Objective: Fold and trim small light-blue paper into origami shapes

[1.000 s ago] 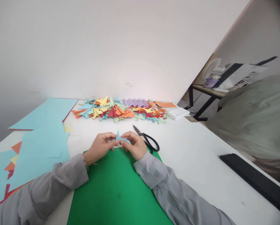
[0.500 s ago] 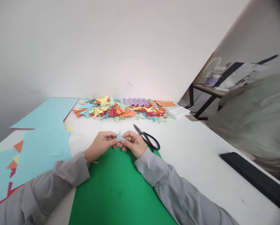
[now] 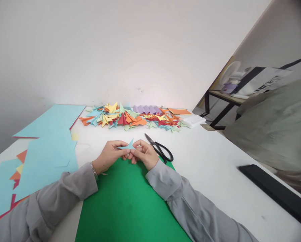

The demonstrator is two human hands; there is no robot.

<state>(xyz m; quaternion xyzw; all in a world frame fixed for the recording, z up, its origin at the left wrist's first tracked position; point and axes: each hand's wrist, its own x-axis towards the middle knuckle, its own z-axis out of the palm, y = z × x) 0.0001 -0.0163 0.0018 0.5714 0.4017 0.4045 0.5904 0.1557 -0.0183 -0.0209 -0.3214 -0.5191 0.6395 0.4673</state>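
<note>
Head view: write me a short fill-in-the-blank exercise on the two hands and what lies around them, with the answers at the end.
1. The left hand and the right hand hold a small folded paper coloured light ____.
2. The black scissors lie nearer to the ____ hand.
3. The large sheet between the forearms is ____.
4. A bracelet is on the ____ wrist.

Missing words: blue; right; green; left.

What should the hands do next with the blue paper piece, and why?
Probably pinch the blue paper piece along the base of its raised point, firming that angle: the point stands up, and the left hand and right hand hold the piece just below.
</note>
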